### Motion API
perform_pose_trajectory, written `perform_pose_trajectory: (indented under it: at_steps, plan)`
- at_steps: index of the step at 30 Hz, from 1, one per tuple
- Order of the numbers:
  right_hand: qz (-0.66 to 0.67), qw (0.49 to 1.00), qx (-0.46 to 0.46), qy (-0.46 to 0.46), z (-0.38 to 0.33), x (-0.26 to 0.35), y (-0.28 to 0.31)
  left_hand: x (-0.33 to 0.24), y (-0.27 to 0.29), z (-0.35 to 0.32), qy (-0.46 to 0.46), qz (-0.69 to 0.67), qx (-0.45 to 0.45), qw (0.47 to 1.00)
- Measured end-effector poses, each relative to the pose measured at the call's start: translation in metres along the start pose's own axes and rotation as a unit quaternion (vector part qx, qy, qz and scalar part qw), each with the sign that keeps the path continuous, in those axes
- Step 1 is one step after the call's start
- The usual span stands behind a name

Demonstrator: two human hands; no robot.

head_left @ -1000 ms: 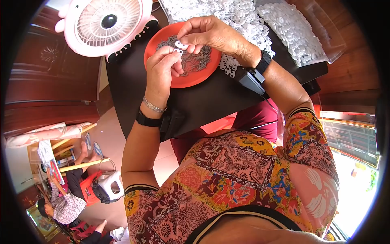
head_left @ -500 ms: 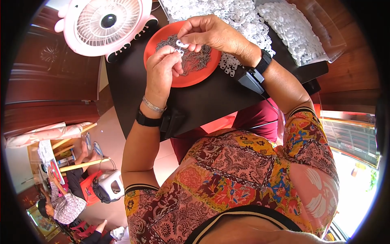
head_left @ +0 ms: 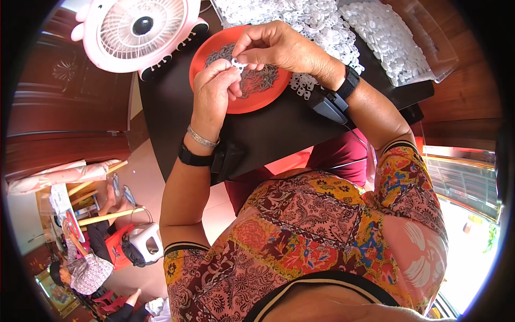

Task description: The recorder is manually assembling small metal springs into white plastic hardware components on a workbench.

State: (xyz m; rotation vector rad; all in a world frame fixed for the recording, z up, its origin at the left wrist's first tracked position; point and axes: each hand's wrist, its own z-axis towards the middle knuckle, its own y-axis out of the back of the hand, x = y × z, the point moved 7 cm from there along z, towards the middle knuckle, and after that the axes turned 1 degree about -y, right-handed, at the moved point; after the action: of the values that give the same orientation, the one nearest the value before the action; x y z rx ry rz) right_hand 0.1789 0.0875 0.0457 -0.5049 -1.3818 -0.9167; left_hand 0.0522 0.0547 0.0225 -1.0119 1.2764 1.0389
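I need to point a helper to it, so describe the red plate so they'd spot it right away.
On the black table, beside the pink fan, lies the round red plate under both hands. Unlike the white plastic pieces heaped next to it, it holds small dark metal parts.

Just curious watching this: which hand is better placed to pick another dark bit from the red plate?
Probably the right hand: it hovers directly over the dark bits on the red plate, while the left hand pinches the small white piece.
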Motion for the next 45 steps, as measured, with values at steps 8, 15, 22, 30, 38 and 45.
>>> perform_pose_trajectory:
  at_steps: [8, 15, 22, 30, 38, 45]
  plan:
    - [-0.049, 0.996, -0.022, 0.076, -0.003, 0.011, -0.005, 0.002, 0.002, -0.001, -0.015, -0.032, -0.024, 0.999]
    - [-0.170, 0.976, -0.049, 0.129, -0.006, 0.021, -0.012, 0.008, 0.006, -0.001, 0.000, -0.081, -0.048, 0.996]
    - [-0.205, 0.972, -0.045, 0.108, -0.007, 0.021, -0.013, 0.008, 0.005, 0.000, 0.018, -0.101, -0.041, 0.994]
    - [-0.225, 0.962, -0.062, 0.140, -0.009, 0.030, -0.015, 0.006, 0.009, -0.001, 0.007, -0.063, -0.037, 0.997]
    - [-0.295, 0.942, -0.069, 0.141, -0.009, 0.027, -0.022, 0.005, 0.009, -0.003, -0.003, -0.129, -0.072, 0.989]
    - [-0.305, 0.930, -0.074, 0.191, -0.010, 0.028, -0.022, 0.007, 0.011, -0.001, -0.007, -0.133, -0.064, 0.989]
